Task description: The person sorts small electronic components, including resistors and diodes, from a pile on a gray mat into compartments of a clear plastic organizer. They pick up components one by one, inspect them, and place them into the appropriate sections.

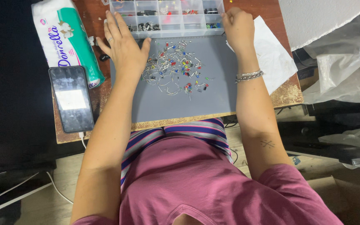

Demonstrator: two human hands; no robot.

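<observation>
The left hand [123, 46] lies spread flat on the grey mat [213, 96], the right hand [238, 26] curled closed at two o'clock of the scattered parts [175, 66], touching the clear box [167, 16].

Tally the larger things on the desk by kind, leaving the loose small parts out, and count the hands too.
Hands: 2, left hand and right hand
Grey mat: 1
Compartment box: 1
Phone: 1
Tissue pack: 1
White paper sheet: 1
Total: 7
</observation>
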